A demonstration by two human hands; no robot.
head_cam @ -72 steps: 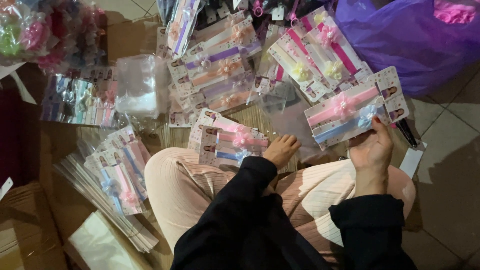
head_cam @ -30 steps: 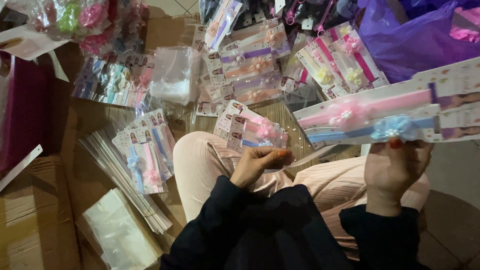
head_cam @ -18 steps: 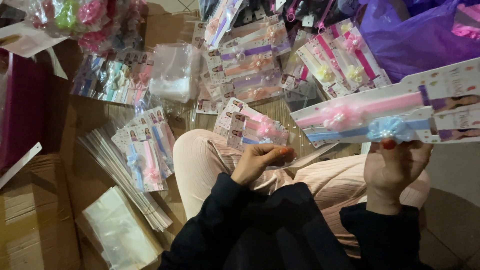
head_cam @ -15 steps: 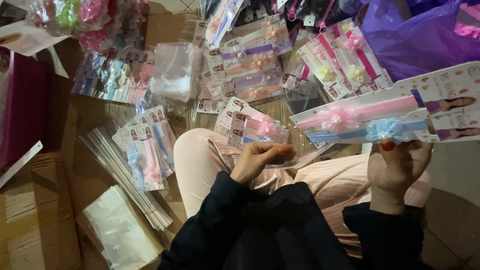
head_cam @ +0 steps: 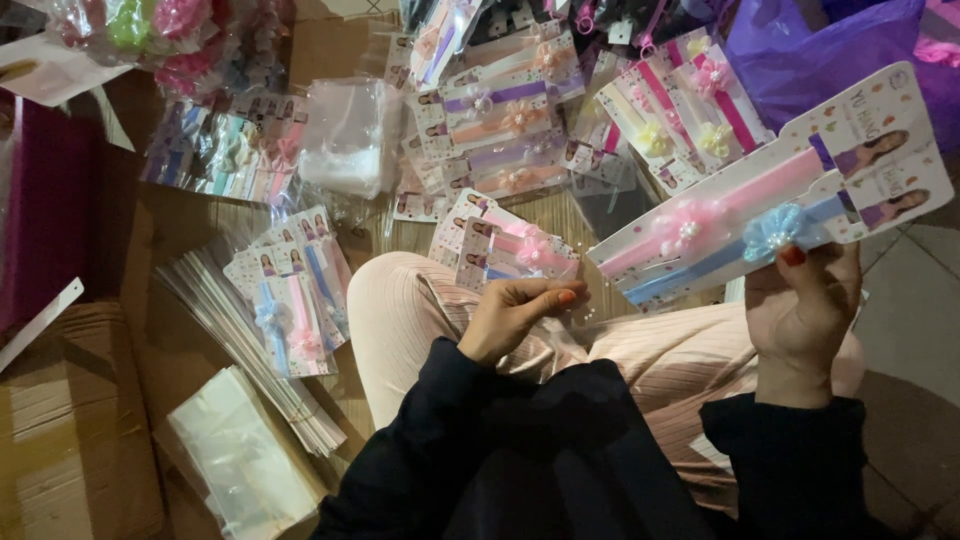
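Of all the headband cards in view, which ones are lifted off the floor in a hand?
The pink and blue flower headband cards pinched in the right hand; all other cards lie on the floor.

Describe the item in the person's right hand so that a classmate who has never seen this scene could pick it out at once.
Start at the purple plastic bag at the top right, then look just below it to the raised right hand. It holds two headband cards, one pink and one blue, each with a flower. Unlike the other packs, which lie on the floor, these are lifted up.
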